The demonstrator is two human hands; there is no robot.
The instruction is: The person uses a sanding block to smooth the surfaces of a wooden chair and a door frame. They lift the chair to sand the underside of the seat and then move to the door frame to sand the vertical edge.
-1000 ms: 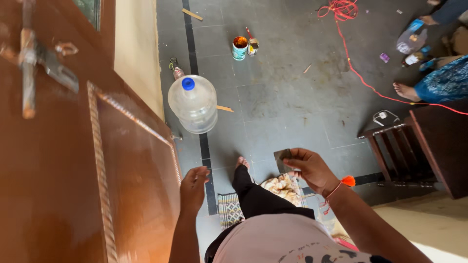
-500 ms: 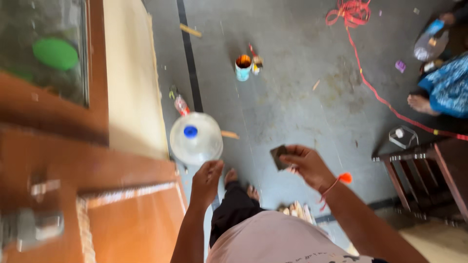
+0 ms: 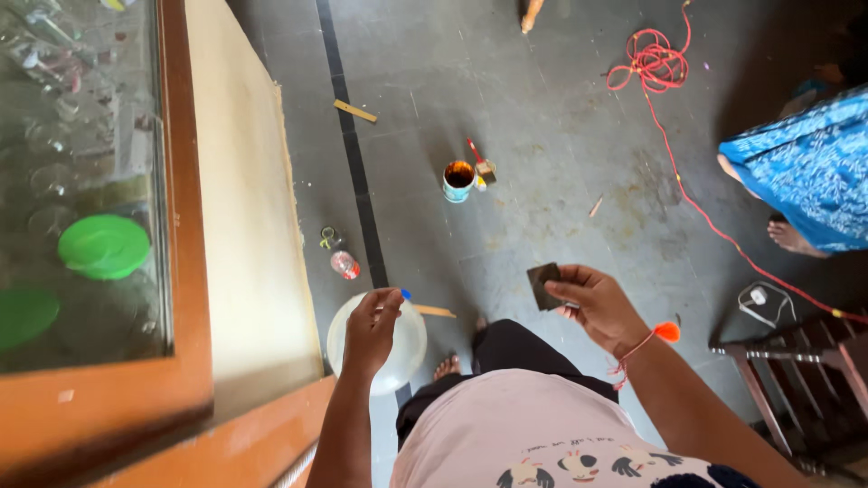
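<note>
My right hand (image 3: 597,307) is raised in front of me and pinches a small dark square piece, likely sandpaper (image 3: 543,285), between thumb and fingers. My left hand (image 3: 371,330) hangs loosely curled with nothing in it, over a large clear water jug (image 3: 402,348) with a blue cap that stands on the grey tiled floor. A varnished wooden frame (image 3: 185,298) with a glass pane rises on my left, close to the left hand.
An open can of orange-brown finish (image 3: 458,180) with a brush (image 3: 481,164) beside it stands on the floor ahead. A red cord (image 3: 687,194) trails at right. Another person in blue cloth (image 3: 800,172) stands at right. A dark wooden chair (image 3: 800,380) is lower right. Small bottle (image 3: 344,264) by the wall.
The view has tilted up along the wooden frame to its glass pane. The jug now lies under my left hand. My right hand still holds the dark piece at about the same height.
</note>
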